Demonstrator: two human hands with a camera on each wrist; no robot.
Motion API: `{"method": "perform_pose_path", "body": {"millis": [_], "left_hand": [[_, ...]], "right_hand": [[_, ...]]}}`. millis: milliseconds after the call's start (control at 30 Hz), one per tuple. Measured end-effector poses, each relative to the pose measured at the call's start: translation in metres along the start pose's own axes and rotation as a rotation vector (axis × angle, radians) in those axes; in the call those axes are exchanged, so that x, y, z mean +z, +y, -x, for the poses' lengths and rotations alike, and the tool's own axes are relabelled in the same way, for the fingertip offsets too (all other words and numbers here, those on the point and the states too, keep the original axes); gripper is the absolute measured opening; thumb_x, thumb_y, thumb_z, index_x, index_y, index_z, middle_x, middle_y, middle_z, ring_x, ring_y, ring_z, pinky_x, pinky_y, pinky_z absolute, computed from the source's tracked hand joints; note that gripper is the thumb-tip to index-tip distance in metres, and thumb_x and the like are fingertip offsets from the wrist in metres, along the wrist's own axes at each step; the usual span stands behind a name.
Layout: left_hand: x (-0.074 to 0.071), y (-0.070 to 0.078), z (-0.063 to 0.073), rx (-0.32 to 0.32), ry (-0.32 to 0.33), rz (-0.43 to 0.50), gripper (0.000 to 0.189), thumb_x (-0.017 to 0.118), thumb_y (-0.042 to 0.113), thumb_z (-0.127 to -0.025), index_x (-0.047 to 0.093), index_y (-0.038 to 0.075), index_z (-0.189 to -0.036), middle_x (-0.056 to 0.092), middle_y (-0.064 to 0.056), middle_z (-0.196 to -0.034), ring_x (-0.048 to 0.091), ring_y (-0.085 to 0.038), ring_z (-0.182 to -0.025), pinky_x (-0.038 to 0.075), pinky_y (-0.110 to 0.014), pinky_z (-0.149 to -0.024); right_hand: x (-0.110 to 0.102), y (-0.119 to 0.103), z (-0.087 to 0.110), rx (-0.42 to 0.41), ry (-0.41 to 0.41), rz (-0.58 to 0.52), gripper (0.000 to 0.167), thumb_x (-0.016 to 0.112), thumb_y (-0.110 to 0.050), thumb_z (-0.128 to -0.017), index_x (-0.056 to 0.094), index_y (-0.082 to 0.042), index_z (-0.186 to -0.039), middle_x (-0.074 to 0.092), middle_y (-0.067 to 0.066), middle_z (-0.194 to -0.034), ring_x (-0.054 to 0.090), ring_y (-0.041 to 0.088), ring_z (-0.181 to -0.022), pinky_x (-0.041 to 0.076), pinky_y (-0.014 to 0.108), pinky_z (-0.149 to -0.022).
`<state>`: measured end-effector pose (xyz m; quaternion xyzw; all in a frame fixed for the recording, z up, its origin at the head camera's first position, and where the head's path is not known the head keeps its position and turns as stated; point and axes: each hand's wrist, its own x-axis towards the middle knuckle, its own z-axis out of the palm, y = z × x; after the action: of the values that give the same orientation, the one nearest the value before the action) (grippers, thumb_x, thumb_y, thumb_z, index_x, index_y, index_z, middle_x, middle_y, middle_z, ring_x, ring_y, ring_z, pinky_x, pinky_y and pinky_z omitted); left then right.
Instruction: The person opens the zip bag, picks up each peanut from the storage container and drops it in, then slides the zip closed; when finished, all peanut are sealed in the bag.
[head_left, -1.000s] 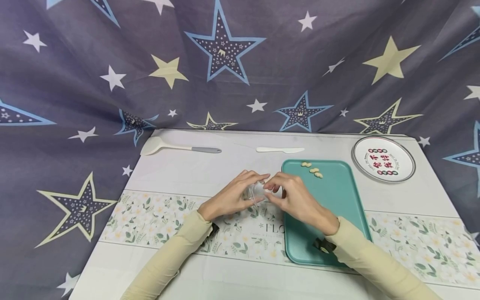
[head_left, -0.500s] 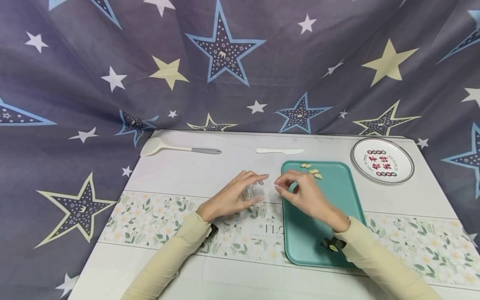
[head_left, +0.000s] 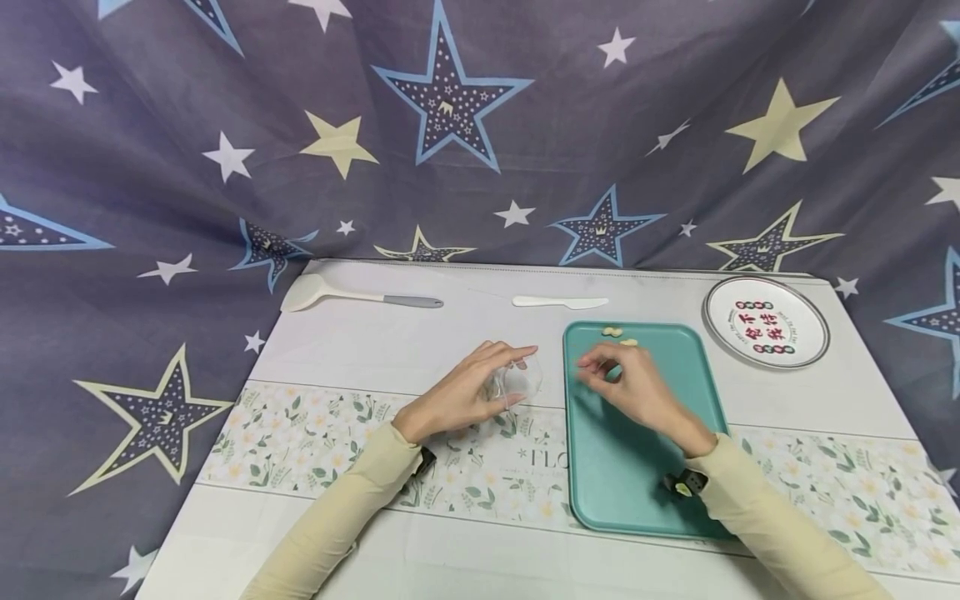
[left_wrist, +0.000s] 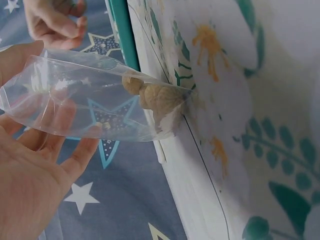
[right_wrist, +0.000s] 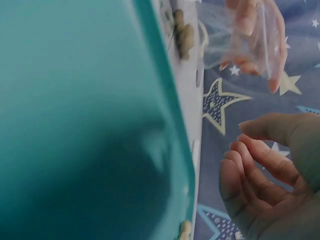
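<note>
My left hand (head_left: 459, 392) holds a clear plastic bag (left_wrist: 75, 95) by its mouth, with the thumb on one side and the fingers spread along the other. Several peanuts in their shells (left_wrist: 162, 97) lie in the bottom of the bag, close to the table. Over the teal tray (head_left: 637, 475) hovers my right hand (head_left: 630, 383), its fingers loosely curved and nothing visible between thumb and fingertips. Near the tray's far edge lies a peanut (head_left: 612, 332); another peanut (head_left: 628, 342) is partly covered by the right hand.
At the back left lies a spatula (head_left: 352, 293) with a grey handle end. A white knife (head_left: 561, 302) rests behind the tray. To the right of the tray stands a white plate (head_left: 798, 321) with red characters. A star-patterned curtain (head_left: 480, 200) hangs behind the table.
My right hand has drawn away from the mouth of the bag, moving right to a place over the tray. The left hand has stayed put with the bag.
</note>
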<state>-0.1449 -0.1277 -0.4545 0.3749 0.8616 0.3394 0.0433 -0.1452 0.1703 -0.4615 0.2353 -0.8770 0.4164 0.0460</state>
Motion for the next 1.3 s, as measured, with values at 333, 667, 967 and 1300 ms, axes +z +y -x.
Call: {"method": "perform_pose_path", "body": {"millis": [333,667,967,1300], "left_hand": [[0.000,-0.001,0.000,0.009,0.003,0.001,0.071,0.073,0.030,-0.099,0.040,0.024,-0.161,0.065,-0.006,-0.131,0.058,-0.022,-0.127,0.046,-0.043,-0.116],[0.001,-0.002,0.000,0.008,0.003,0.014,0.071,0.074,0.028,-0.098,0.041,0.022,-0.161,0.065,-0.008,-0.132,0.059,-0.024,-0.127,0.047,-0.043,-0.116],[0.000,-0.002,-0.001,0.000,0.007,0.008,0.071,0.073,0.028,-0.099,0.040,0.025,-0.161,0.064,-0.007,-0.132,0.057,-0.019,-0.127,0.047,-0.042,-0.115],[0.000,-0.003,-0.001,0.010,0.010,0.004,0.070,0.072,0.030,-0.099,0.040,0.023,-0.161,0.064,-0.007,-0.132,0.059,-0.023,-0.127,0.047,-0.043,-0.115]], "right_hand": [[-0.008,0.029,0.002,0.058,0.026,0.066,0.012,0.079,0.002,-0.087,0.077,0.001,-0.099,0.077,0.012,-0.088,0.071,0.020,-0.074,0.060,0.028,-0.067],[-0.016,0.052,0.003,0.103,0.043,0.101,0.014,0.080,0.005,-0.085,0.076,0.001,-0.098,0.077,0.012,-0.085,0.067,0.014,-0.073,0.054,0.018,-0.064],[-0.029,0.065,0.000,0.125,0.097,0.153,0.016,0.081,0.005,-0.083,0.077,0.001,-0.098,0.077,0.014,-0.085,0.069,0.016,-0.072,0.055,0.021,-0.065],[-0.038,0.069,0.000,0.201,0.077,0.219,0.013,0.080,-0.003,-0.087,0.076,-0.002,-0.099,0.077,0.019,-0.094,0.074,0.032,-0.081,0.057,0.048,-0.075]]}}
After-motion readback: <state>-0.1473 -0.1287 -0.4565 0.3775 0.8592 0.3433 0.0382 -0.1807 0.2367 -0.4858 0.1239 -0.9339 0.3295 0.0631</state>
